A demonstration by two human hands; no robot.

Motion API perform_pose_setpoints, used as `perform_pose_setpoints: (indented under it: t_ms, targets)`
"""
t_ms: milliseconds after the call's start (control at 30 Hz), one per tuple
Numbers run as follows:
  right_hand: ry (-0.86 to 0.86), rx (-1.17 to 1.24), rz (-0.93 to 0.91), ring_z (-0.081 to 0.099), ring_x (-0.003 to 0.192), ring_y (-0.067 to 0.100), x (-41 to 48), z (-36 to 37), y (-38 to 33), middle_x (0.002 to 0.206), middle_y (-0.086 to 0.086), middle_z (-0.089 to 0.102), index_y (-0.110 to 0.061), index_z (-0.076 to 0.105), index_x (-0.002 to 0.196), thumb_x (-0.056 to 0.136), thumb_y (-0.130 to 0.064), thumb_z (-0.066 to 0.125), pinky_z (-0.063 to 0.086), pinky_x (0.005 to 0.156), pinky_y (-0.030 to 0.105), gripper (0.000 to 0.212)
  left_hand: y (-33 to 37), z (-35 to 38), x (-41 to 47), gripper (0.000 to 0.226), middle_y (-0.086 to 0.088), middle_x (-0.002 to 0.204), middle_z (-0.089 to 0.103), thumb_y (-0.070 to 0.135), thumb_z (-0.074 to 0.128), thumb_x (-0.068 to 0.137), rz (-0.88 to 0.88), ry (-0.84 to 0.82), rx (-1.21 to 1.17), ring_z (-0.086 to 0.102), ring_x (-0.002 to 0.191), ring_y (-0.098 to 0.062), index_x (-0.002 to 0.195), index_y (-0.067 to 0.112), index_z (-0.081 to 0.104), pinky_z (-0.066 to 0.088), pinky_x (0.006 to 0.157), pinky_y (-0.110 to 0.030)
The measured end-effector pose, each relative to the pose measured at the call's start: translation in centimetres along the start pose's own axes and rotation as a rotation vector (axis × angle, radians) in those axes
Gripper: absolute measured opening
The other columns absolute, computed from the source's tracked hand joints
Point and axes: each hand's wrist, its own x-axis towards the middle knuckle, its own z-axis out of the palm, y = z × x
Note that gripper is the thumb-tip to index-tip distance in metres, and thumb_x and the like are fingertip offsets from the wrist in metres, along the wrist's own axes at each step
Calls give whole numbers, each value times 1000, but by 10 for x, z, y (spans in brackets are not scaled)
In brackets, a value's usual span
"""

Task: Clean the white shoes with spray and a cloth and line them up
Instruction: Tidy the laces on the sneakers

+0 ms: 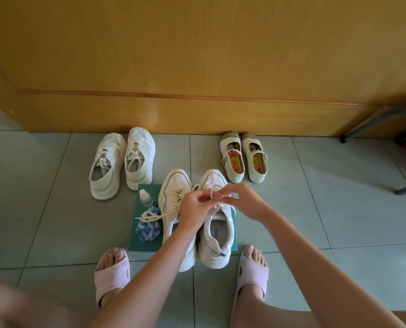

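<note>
Two white lace-up sneakers stand side by side on a green mat (139,242) in front of me, the left sneaker (173,197) and the right sneaker (217,242). My left hand (194,209) and my right hand (244,202) meet over the right sneaker's tongue, each pinching its cream lace (211,194). A tied lace of the left sneaker trails left over a blue-and-white cloth (148,229). A small clear spray bottle (145,197) lies on the mat behind the cloth.
Another white sneaker pair (122,159) stands at the back left by the wooden door (197,67). A cream strap-shoe pair (243,157) stands at the back right. My feet in pink slippers (113,273) flank the mat. Metal furniture legs (374,121) are at the right.
</note>
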Motion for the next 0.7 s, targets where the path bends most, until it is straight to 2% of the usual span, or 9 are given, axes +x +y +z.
perform_pose_setpoints:
  t_ms: [67,133,200,300,433,500,567,633,700]
  targets:
    - [-3,4,59,62,88,12,-2,-5,3,101,4,70,-11,71,103,88,-12,63,47,83,20,17,-2,-3,1,8,-1,76,73,8,70,80,-2,-7,-20,70,73,-10,83,15,73,54,71,-22]
    - [-3,-7,100,63,85,13,-4,-7,5,97,6,70,-9,71,100,88,-14,64,47,78,17,15,-4,-5,0,6,-10,82,73,9,67,83,-33,-10,-76,71,78,-20,88,9,72,57,76,-32]
    - [23,-59,157,61,81,11,-6,-8,12,95,5,70,-9,71,98,88,-15,64,46,79,20,14,-5,-7,-1,11,-12,83,73,10,65,86,-52,23,-41,72,77,-20,91,1,70,59,69,-35]
    - [23,-154,298,61,86,12,-14,-10,31,92,-1,68,-13,70,96,89,-17,62,46,93,32,11,-9,-15,-3,13,-8,78,72,10,60,90,-67,65,118,71,67,-14,91,-1,67,53,48,-23]
    - [-52,-97,297,61,83,14,-20,-4,34,88,0,64,-8,66,99,93,-14,57,50,92,35,13,-5,-19,-6,9,-8,78,70,11,56,92,-41,69,276,67,55,-13,96,2,57,50,42,-24]
    - [-35,-49,259,60,74,12,-17,-2,27,85,1,63,-9,64,104,96,-21,52,53,84,31,19,2,-17,-7,25,0,77,64,10,65,87,55,141,302,61,47,-6,103,11,46,46,41,-20]
    - [-44,-9,252,57,68,10,-14,-3,20,83,0,62,-13,63,107,96,-26,52,52,73,24,21,8,-17,-7,35,4,80,58,10,70,82,211,186,320,58,49,-4,105,15,44,46,45,-17]
    - [-81,-2,234,56,68,8,-11,-5,17,83,-1,63,-17,65,102,92,-24,58,50,69,21,14,9,-17,-6,26,5,87,58,12,68,84,370,121,413,58,60,-4,102,17,51,48,55,-16]
    - [-80,-1,214,54,68,9,-10,-6,16,83,-1,63,-18,67,94,88,-22,64,49,67,21,8,9,-18,-6,14,5,95,61,17,64,87,471,-34,576,54,74,2,100,16,60,45,68,-11]
